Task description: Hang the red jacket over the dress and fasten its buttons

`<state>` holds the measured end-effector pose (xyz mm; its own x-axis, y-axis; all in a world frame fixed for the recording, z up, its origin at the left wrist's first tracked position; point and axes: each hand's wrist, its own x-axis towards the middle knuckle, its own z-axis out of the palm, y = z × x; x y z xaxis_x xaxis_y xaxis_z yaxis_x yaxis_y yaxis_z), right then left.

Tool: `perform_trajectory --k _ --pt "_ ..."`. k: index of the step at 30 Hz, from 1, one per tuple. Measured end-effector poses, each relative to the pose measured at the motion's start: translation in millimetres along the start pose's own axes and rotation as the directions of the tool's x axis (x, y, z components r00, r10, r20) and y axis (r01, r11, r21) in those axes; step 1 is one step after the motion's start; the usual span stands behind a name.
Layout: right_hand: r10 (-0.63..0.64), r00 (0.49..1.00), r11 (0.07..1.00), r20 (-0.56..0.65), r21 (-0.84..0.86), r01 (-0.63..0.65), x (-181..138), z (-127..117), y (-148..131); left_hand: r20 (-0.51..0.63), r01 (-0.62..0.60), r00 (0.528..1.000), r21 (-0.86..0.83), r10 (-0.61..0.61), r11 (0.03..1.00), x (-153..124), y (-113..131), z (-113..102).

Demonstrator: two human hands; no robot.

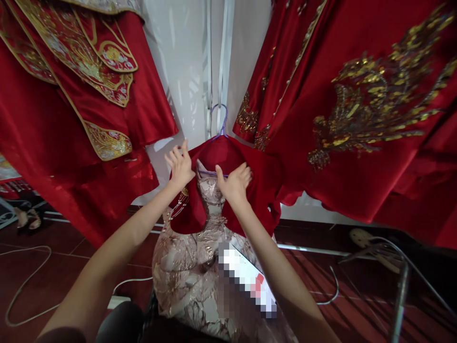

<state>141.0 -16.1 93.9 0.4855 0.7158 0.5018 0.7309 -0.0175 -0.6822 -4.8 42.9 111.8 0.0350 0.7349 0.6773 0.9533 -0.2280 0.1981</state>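
Note:
A small red jacket (228,157) hangs on a purple hanger (222,119) in front of me, over a pale floral brocade dress (185,271). My left hand (180,164) grips the jacket's left front edge near the collar. My right hand (235,183) holds the right front edge, with the fingers curled over the red cloth. The dress's neckline shows between the two hands. The hanger's hook rests on white vertical rails against the wall.
Large red garments with gold embroidery hang at the left (71,95) and at the right (357,119). White cables (24,281) lie on the dark red floor. Sandals (28,218) sit at the far left. A metal stand (398,290) rises at the lower right.

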Motion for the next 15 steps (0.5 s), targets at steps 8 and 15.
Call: perform_trajectory --k 8,15 --pt "-0.106 0.994 0.974 -0.009 -0.204 0.102 36 -31 75 0.297 0.143 0.952 -0.234 -0.07 0.962 15 -44 32" --pt "-0.015 0.992 0.955 0.129 -0.293 0.052 75 -61 90 0.161 0.081 0.984 -0.062 -0.07 0.995 41 -70 0"
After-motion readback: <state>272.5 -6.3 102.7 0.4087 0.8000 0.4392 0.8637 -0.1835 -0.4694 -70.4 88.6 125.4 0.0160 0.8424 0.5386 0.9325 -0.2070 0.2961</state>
